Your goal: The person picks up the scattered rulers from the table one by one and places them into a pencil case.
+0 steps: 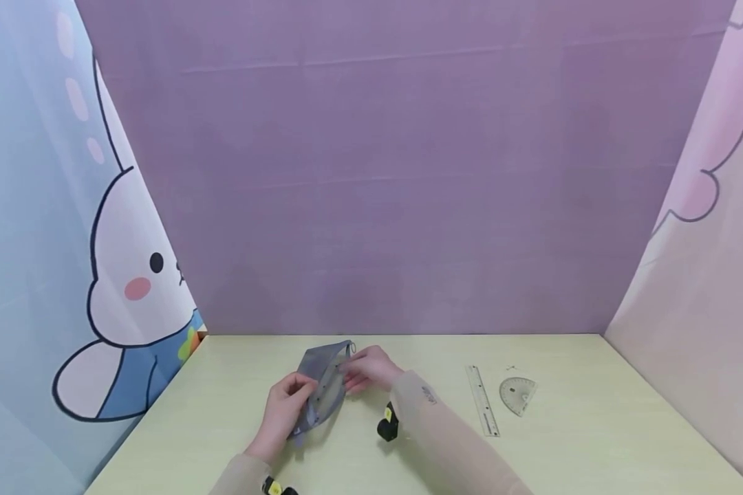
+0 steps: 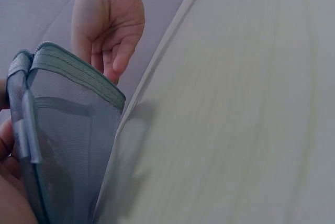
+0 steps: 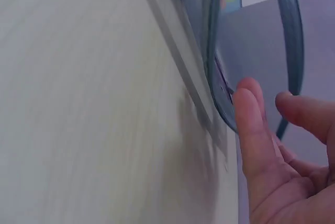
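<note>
A grey mesh zip pouch (image 1: 319, 364) is held up over the left middle of the table, its mouth spread wide. My left hand (image 1: 286, 407) pinches the near side of its rim. At the far end of the mouth is my right hand (image 1: 371, 368), its thumb and fingers apart in the right wrist view, with the dark pouch rim (image 3: 213, 72) passing behind the fingertips (image 3: 247, 103). Something with small dark marks shows inside the mouth, its kind unclear. In the left wrist view, the right hand (image 2: 110, 25) hangs just behind the zipped edge.
To the right on the pale table (image 1: 569, 440) lie a clear ruler (image 1: 483, 401) and a clear protractor (image 1: 517, 395). Behind the protractor are small dark marks (image 1: 511, 368) of something unclear. A purple cloth wall (image 1: 396, 206) stands at the back, with printed cloths at both sides.
</note>
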Demonstrator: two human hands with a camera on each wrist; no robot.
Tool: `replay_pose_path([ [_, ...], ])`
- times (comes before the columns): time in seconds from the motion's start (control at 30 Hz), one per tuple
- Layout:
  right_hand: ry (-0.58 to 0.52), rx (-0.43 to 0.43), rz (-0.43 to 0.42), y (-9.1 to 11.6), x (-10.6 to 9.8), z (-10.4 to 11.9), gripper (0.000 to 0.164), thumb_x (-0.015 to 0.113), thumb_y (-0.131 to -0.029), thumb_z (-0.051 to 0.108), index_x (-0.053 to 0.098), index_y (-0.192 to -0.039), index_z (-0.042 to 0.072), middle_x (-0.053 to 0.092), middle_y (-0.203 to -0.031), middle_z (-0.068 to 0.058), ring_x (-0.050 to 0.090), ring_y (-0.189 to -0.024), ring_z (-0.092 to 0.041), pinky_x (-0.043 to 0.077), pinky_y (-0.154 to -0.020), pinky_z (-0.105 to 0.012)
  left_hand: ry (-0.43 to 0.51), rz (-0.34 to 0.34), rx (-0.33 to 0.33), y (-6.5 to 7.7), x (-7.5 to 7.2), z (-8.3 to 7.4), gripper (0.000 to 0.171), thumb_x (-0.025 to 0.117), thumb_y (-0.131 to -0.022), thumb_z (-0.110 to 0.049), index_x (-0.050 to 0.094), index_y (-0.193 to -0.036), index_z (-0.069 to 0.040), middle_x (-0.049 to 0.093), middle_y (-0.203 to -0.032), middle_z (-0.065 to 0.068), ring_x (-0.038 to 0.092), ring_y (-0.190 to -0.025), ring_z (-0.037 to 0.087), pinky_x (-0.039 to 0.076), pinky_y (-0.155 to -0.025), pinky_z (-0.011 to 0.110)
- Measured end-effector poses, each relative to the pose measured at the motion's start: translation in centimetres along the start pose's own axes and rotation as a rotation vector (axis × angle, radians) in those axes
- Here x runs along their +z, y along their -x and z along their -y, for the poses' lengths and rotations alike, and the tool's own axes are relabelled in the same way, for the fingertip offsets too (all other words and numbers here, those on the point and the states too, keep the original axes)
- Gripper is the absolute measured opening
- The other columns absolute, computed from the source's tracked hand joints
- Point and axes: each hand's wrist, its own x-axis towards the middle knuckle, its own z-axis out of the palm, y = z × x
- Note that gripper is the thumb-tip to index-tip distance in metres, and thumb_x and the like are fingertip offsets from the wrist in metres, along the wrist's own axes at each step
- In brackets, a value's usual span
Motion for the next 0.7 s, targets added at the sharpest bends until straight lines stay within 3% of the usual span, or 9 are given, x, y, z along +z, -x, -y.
replay_pose_path([
  [0.2,0.062,-0.038,0.028,0.9,-3.8,-0.1,0.031,0.062,-0.093,0.011,0.060,-0.115,-0.011,0.066,-0.096,-0.026,0.068,-0.069,-0.022,0.057,-0.067,-0.038,-0.011,0.015,0.038,0.8,-0.1,-0.9,0.012,0.065,-0.089,-0.009,0.064,-0.090,0.003,0.060,-0.081,0.005,0.050,-0.068,0.012,0.042,-0.059,0.023],
  [0.37,0.163,-0.072,0.025,2.2,-7.4,-0.1,0.034,0.064,-0.092,0.017,0.061,-0.116,-0.007,0.067,-0.100,-0.024,0.068,-0.074,-0.025,0.057,-0.068,-0.038,0.000,0.008,-0.031,-0.3,0.0,0.8,0.011,0.067,-0.089,-0.010,0.066,-0.092,0.000,0.060,-0.082,0.004,0.051,-0.069,0.013,0.044,-0.060,0.024],
  [0.5,0.228,-0.102,0.004,3.7,-10.3,-0.2,0.035,0.064,-0.093,0.018,0.060,-0.118,-0.007,0.067,-0.102,-0.023,0.068,-0.078,-0.028,0.056,-0.071,-0.039,-0.009,0.009,-0.031,-1.1,0.1,2.4,0.017,0.068,-0.089,-0.018,0.066,-0.094,-0.002,0.060,-0.083,0.002,0.051,-0.068,0.013,0.043,-0.059,0.024],
  [0.7,0.274,-0.110,-0.020,6.3,-14.5,-0.6,0.037,0.065,-0.092,0.019,0.059,-0.120,-0.005,0.065,-0.110,-0.023,0.067,-0.087,-0.031,0.054,-0.079,-0.043,-0.004,-0.003,-0.046,-1.1,0.1,2.4,0.016,0.069,-0.088,-0.019,0.067,-0.094,-0.004,0.060,-0.083,0.003,0.051,-0.068,0.014,0.043,-0.060,0.025],
])
